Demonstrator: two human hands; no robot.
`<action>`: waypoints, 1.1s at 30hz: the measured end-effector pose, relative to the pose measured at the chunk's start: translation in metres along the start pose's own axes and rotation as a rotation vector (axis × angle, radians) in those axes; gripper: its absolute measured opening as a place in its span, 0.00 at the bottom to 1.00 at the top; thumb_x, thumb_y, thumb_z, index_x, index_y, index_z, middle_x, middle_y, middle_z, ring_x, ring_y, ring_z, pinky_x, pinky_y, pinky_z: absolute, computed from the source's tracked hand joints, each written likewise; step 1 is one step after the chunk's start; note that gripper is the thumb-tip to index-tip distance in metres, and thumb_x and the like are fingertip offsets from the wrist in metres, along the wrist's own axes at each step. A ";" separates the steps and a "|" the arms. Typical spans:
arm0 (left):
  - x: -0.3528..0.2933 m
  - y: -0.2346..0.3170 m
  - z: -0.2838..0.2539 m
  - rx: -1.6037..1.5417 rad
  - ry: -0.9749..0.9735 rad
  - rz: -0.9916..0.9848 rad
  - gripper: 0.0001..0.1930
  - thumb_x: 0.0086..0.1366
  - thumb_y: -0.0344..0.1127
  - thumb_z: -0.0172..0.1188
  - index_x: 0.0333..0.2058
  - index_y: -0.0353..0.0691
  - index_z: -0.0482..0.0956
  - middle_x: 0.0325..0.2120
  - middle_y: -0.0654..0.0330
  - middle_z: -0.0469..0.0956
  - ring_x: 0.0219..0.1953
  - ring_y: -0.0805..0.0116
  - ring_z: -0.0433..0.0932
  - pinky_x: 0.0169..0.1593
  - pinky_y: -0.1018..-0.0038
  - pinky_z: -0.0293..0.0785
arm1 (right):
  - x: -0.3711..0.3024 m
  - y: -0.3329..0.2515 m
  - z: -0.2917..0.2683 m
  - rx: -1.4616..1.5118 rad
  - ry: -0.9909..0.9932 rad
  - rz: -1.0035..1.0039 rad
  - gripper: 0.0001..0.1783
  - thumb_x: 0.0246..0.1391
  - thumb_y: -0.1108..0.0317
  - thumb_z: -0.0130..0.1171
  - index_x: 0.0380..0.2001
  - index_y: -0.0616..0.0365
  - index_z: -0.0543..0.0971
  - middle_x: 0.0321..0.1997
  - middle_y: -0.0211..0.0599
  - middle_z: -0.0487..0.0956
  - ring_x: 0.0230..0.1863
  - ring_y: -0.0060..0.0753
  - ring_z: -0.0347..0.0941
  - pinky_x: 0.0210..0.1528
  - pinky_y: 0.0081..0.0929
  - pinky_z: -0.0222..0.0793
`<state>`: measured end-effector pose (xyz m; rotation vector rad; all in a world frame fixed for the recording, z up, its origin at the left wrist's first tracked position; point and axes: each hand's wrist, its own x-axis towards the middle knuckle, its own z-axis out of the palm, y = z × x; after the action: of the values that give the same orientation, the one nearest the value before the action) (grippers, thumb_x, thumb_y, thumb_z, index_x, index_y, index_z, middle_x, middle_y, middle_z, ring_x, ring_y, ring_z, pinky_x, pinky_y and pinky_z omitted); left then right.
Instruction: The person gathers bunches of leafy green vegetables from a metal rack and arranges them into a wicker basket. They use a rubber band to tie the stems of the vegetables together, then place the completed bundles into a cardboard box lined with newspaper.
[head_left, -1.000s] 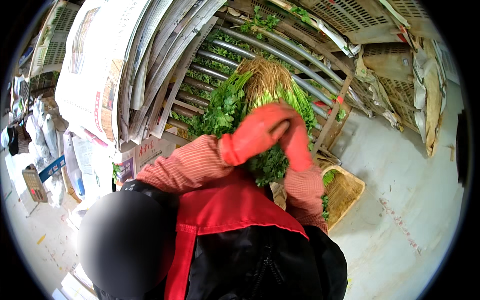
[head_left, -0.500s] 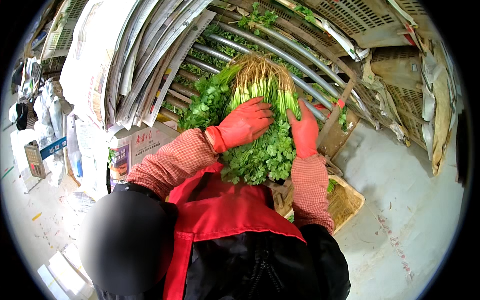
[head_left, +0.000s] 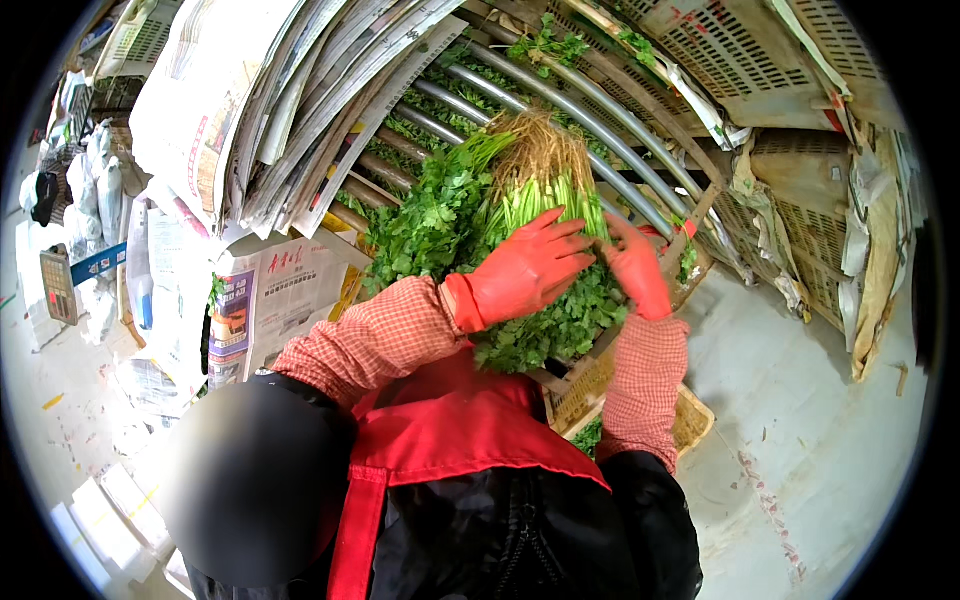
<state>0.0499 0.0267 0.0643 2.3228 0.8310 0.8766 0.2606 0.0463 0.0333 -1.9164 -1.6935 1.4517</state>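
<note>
A bunch of leafy greens that looks like coriander [head_left: 545, 335] lies across a rack of metal bars [head_left: 575, 107]. Its brown roots [head_left: 545, 150] point away from me, and its leaves hang toward my red apron. My left hand [head_left: 527, 270], in a red rubber glove, rests over the stems with its fingers stretched out and slightly apart. At the bunch's right edge is my right hand [head_left: 640, 268], gloved alike. Its fingers are bent and pressed together beside the stems; what they pinch is too small to make out. More leafy greens [head_left: 440, 205] lie against the bunch's left side.
A thick stack of newspapers [head_left: 330, 90] stands at the rack's left. Worn plastic crates [head_left: 690, 60] line the far right, with torn paper hanging from them. Below my right forearm sits a tan crate [head_left: 690, 420]. Loose greens show between the bars.
My right hand has drawn back slightly from the stems, its stretched fingers now bent. The left hand stays on the bunch. The whole view has shifted a little.
</note>
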 end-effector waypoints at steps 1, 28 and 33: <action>-0.004 -0.002 0.004 -0.016 -0.056 0.013 0.14 0.48 0.28 0.59 0.37 0.39 0.77 0.39 0.55 0.77 0.51 0.53 0.71 0.61 0.54 0.60 | 0.004 0.000 -0.003 0.041 0.087 0.033 0.30 0.51 0.63 0.60 0.56 0.63 0.68 0.48 0.49 0.77 0.49 0.40 0.73 0.49 0.32 0.67; 0.010 -0.040 0.004 0.231 -0.201 -0.196 0.14 0.52 0.42 0.61 0.32 0.39 0.76 0.26 0.58 0.73 0.31 0.60 0.73 0.36 0.64 0.66 | 0.056 -0.018 0.008 0.149 0.110 0.085 0.30 0.40 0.60 0.64 0.50 0.58 0.74 0.46 0.48 0.75 0.46 0.49 0.70 0.48 0.40 0.65; 0.017 -0.045 0.031 0.447 -0.356 -0.155 0.14 0.53 0.41 0.59 0.31 0.35 0.77 0.29 0.51 0.73 0.28 0.56 0.74 0.34 0.62 0.67 | 0.066 -0.007 0.042 -0.433 0.623 -0.194 0.23 0.40 0.66 0.60 0.43 0.60 0.76 0.35 0.47 0.79 0.37 0.51 0.75 0.41 0.38 0.70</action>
<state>0.0661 0.0612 0.0211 2.6336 1.1124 0.2077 0.2152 0.0865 -0.0170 -2.0254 -1.8810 0.3593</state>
